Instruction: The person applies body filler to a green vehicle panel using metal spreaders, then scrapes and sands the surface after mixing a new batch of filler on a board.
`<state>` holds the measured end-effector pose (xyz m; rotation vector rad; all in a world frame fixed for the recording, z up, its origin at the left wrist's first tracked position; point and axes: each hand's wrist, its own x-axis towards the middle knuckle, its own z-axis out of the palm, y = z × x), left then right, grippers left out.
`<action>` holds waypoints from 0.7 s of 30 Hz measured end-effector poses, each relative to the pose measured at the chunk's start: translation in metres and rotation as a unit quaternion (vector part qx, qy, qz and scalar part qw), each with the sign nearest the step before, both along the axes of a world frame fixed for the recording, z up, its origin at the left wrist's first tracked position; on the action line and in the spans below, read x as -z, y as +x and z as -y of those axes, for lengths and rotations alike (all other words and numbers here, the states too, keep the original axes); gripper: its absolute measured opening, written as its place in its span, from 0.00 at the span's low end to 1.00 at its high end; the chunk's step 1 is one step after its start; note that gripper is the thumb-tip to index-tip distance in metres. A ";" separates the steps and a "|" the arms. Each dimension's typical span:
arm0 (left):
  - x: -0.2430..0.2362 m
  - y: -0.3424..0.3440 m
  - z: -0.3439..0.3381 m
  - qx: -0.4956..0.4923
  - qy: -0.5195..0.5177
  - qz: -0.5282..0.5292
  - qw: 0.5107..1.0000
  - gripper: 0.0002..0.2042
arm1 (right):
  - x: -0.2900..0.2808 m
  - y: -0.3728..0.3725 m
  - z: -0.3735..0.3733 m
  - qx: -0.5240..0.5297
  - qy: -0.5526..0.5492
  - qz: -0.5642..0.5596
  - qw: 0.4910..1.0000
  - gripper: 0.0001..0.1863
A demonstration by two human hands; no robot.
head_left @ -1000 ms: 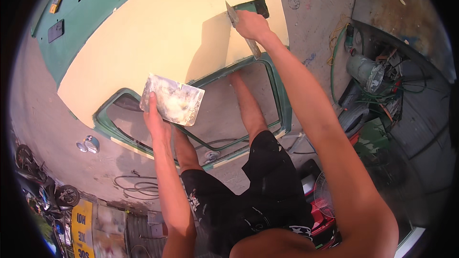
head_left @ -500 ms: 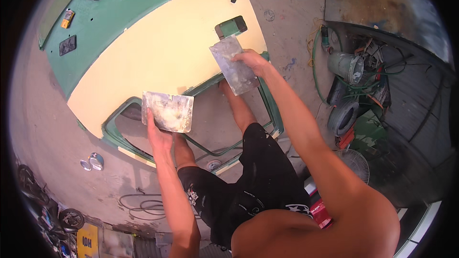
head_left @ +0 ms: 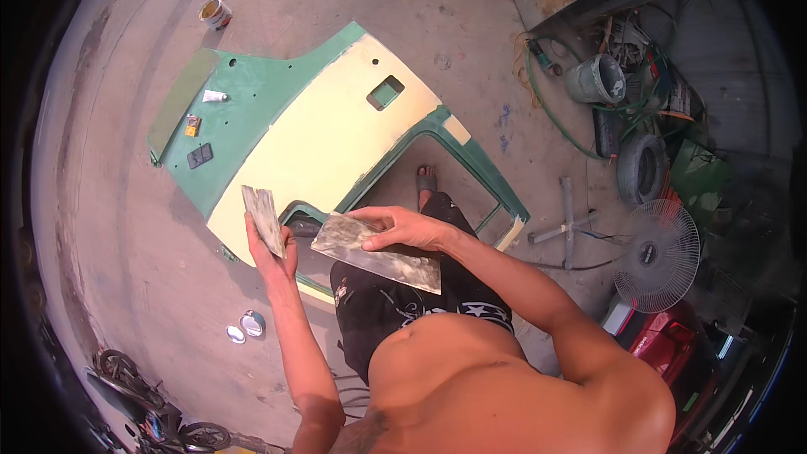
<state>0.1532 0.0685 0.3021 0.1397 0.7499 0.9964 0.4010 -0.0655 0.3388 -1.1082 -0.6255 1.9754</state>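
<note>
Firstly, at the left and near, we see a motorcycle on the grey ground. Further to the right begins the large panel, which lies on the ground; its left part is green and its middle part is cream. On the green part rest, from near to far, a dark phone, a small yellow and red box and a white tube, each apart from the others. Beyond the panel, on the far ground, stands a pot with a stick in it. On the near side we find a flat silvery disc, and just beside it a round tin.

Next comes our left hand, which is closed around a thin smeared plate; this plate is tilted steeply. To the right, our right hand is clamped on a wider plate, with the thumb on the face which we see. The two plates are near each other but do not touch. Beyond the right hand, we notice a foot in a sandal, inside the window opening of the panel.

At the right we see a bucket, a tyre and, nearer, a fan with a round cage.
</note>
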 end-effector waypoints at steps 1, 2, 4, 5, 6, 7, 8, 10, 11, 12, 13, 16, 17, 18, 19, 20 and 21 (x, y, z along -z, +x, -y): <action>-0.021 0.005 -0.002 -0.044 -0.045 -0.133 0.989 0.17 | -0.012 0.010 0.003 0.048 -0.015 -0.018 0.999 0.39; -0.054 0.018 0.002 -0.072 -0.044 -0.142 0.986 0.17 | -0.011 0.015 0.008 0.056 -0.007 -0.047 0.997 0.38; -0.103 0.048 0.013 -0.115 -0.037 -0.154 0.981 0.18 | -0.006 0.026 0.007 0.056 0.011 -0.098 0.994 0.35; -0.122 0.066 0.022 -0.168 -0.079 -0.157 0.970 0.15 | -0.009 0.033 0.008 0.053 0.013 -0.102 0.993 0.35; -0.131 0.079 0.029 -0.225 -0.122 -0.159 0.954 0.16 | -0.014 0.040 0.006 0.051 0.020 -0.090 0.994 0.33; -0.115 0.065 0.041 -0.236 -0.121 -0.161 0.951 0.16 | -0.017 0.048 0.003 0.045 0.026 -0.079 0.996 0.31; -0.087 0.026 0.060 -0.161 -0.016 -0.072 0.984 0.17 | -0.017 0.053 0.000 0.028 0.040 -0.072 0.996 0.29; -0.068 -0.017 0.107 -0.126 0.067 0.013 0.990 0.20 | -0.002 0.076 -0.001 -0.028 0.029 -0.037 0.999 0.29; -0.060 -0.013 0.128 -0.164 0.050 -0.031 0.985 0.18 | 0.008 0.088 0.005 -0.063 0.023 0.002 0.998 0.29; -0.052 -0.020 0.149 -0.180 0.011 -0.089 0.980 0.16 | 0.010 0.105 0.011 -0.042 -0.015 0.011 0.999 0.27; -0.038 -0.021 0.166 -0.226 -0.069 -0.159 0.958 0.15 | 0.011 0.128 0.019 -0.024 -0.040 0.033 0.998 0.26; 0.057 -0.072 0.268 -0.261 -0.100 -0.085 0.956 0.20 | 0.040 0.180 0.044 -0.021 -0.125 0.130 0.983 0.25; 0.079 -0.064 0.297 -0.296 -0.159 -0.089 0.938 0.21 | 0.054 0.200 0.058 0.005 -0.155 0.166 0.974 0.24; 0.100 -0.054 0.335 -0.329 -0.219 -0.091 0.914 0.23 | 0.070 0.222 0.070 0.005 -0.181 0.199 0.963 0.24; 0.134 -0.057 0.391 -0.315 -0.238 -0.085 0.915 0.24 | 0.082 0.242 0.080 -0.001 -0.207 0.229 0.951 0.24; 0.157 -0.045 0.431 -0.326 -0.300 -0.085 0.893 0.25 | 0.089 0.263 0.086 0.003 -0.221 0.248 0.943 0.24; 0.162 -0.016 0.447 -0.343 -0.351 -0.093 0.866 0.25 | 0.091 0.282 0.093 0.014 -0.235 0.272 0.933 0.24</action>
